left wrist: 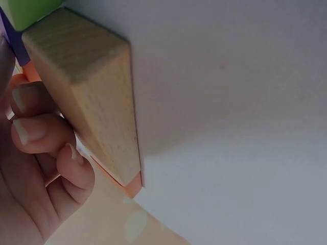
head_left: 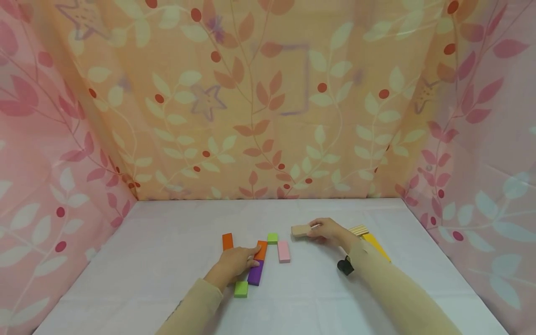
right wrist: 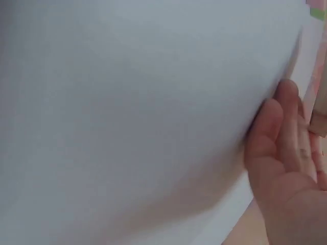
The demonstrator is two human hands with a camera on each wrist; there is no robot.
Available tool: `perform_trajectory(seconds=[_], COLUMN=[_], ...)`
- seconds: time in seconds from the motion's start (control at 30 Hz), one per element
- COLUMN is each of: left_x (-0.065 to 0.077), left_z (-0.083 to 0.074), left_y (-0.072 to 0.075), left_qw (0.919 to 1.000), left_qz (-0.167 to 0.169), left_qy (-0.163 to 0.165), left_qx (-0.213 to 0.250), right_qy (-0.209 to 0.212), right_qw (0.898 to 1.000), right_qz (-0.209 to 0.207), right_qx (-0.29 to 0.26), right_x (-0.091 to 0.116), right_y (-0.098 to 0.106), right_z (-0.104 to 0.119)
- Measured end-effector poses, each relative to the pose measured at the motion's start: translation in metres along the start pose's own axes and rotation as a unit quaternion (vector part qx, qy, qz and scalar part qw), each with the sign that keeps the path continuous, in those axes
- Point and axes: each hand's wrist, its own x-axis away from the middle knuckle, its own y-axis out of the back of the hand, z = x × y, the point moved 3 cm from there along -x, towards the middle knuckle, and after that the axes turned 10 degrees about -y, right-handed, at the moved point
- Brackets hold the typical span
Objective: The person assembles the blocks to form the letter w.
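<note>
My left hand (head_left: pixel 236 264) is over the block row, with its thumb and index finger on an orange block (head_left: pixel 260 250). A purple block (head_left: pixel 256 273) lies end to end with that one, toward me. In the left wrist view, curled fingers lie beside a plain wooden block (left wrist: pixel 92 92), which the hand hides in the head view. A green block (head_left: pixel 241 289) sits at its near end, another orange block (head_left: pixel 227 241) at its far end. My right hand (head_left: pixel 328 230) grips a plain wooden block (head_left: pixel 300 231) by its right end, close over the table.
Between the hands lie a small green block (head_left: pixel 272 238) and a pink block (head_left: pixel 284 251), corner to corner. Beyond the right forearm are a yellow block (head_left: pixel 377 247) and ridged pale wooden pieces (head_left: pixel 358 230). Patterned curtains (head_left: pixel 268 116) enclose the white table (head_left: pixel 167 298) at the back and sides.
</note>
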Motion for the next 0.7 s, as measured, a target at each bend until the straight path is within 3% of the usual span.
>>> perform_trajectory(seconds=[0.27, 0.4, 0.7], left_x=[0.000, 0.001, 0.000], left_z=[0.000, 0.002, 0.001], left_y=[0.000, -0.001, -0.001], left_qw=[0.9999, 0.9999, 0.9997], left_qz=[-0.007, -0.006, 0.001], left_qy=[0.005, 0.009, 0.015], left_qx=[0.007, 0.012, 0.019], right_qy=[-0.002, 0.003, -0.008], right_qw=[0.995, 0.993, 0.996], right_qz=[0.054, 0.077, 0.064], right_qx=[-0.089, -0.089, -0.069], right_x=[0.025, 0.033, 0.048], right_y=[-0.006, -0.014, -0.028], right_z=[-0.001, 0.001, -0.003])
